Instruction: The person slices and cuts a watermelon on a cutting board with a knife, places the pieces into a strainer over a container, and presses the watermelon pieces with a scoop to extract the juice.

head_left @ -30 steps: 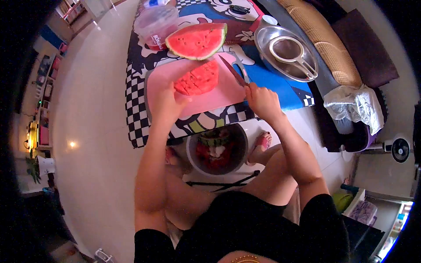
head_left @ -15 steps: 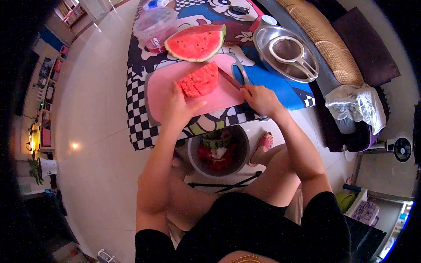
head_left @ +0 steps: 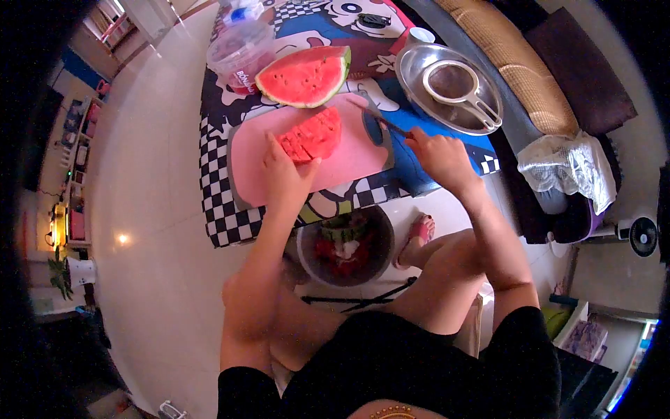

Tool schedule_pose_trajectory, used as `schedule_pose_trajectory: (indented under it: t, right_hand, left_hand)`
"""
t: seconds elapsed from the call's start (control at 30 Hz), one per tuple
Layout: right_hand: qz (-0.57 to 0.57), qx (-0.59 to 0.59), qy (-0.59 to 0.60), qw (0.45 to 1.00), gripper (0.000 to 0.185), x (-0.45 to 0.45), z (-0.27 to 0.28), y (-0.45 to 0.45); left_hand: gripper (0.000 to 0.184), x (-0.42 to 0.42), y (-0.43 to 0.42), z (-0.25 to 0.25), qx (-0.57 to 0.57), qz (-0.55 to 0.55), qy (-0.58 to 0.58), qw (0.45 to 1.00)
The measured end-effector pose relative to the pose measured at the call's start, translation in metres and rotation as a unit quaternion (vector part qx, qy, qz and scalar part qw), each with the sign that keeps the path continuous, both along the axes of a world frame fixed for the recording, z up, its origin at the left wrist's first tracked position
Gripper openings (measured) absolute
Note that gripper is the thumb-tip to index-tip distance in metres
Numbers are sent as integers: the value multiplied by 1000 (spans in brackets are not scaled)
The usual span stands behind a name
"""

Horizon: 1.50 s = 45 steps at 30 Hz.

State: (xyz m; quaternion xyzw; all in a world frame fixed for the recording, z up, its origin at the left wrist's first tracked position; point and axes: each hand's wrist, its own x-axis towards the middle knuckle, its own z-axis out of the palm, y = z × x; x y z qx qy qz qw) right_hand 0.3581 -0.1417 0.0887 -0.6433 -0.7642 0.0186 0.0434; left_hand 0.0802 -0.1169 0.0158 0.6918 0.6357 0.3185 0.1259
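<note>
On a pink cutting board (head_left: pixel 255 150) lies a rindless chunk of watermelon (head_left: pixel 314 136), scored with several cuts. My left hand (head_left: pixel 285 171) grips its near left side, fingers on one side and thumb on the other. A knife (head_left: pixel 392 127) is in my right hand (head_left: pixel 436 157), its blade pointing up and left over the board's right end, apart from the chunk. Just behind the board rests a large watermelon wedge (head_left: pixel 303 75) with its rind on.
Back left stands a clear plastic tub (head_left: pixel 241 56) with red contents. A metal bowl (head_left: pixel 412 77) holding a white-rimmed strainer (head_left: pixel 450 82) is at the right. Below the table edge, a grey bucket (head_left: pixel 307 262) contains rind and red scraps. A sofa (head_left: pixel 516 77) runs along the right.
The knife has moved away from the chunk, to the right, with my right hand. My left hand stays on the chunk, its thumb now closer in against it. The view has shifted slightly.
</note>
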Motion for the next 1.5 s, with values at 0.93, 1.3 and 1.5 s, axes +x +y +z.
schedule_pose_trajectory:
  t: [0.93, 1.3, 1.5]
  right_hand:
    - [332, -114, 348, 869, 62, -52, -59, 135]
    - [244, -83, 340, 904, 52, -61, -43, 99]
    - [76, -90, 349, 930, 50, -74, -77, 79]
  left_hand:
    - [87, -21, 10, -49, -53, -35, -207, 976]
    - [92, -25, 21, -38, -77, -47, -206, 974]
    - [94, -43, 43, -30, -107, -175, -251, 946]
